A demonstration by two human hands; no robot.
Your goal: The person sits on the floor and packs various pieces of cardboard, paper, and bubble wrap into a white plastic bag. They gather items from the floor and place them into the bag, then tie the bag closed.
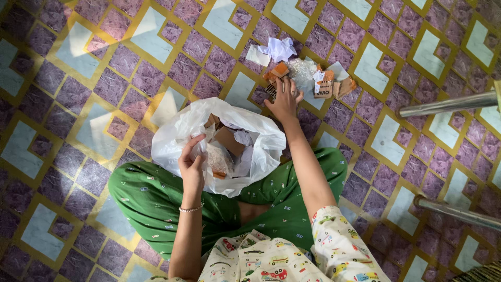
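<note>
I sit cross-legged in green trousers (151, 196) on a patterned tile floor. My left hand (192, 164) grips the rim of a white plastic bag (180, 130) that rests open on my lap, with crumpled paper and brown cardboard scraps (229, 141) inside. My right hand (284, 99) reaches forward past the bag onto a small heap of litter (302, 73) on the floor: orange and brown cardboard pieces, white crumpled paper and clear plastic wrap. Its fingers are spread over a scrap at the heap's near edge; whether they hold it is unclear.
Two shiny metal legs (449, 104) (459, 211) of some furniture cross the right side. The floor (94, 89) has purple, yellow and pale blue square tiles all around.
</note>
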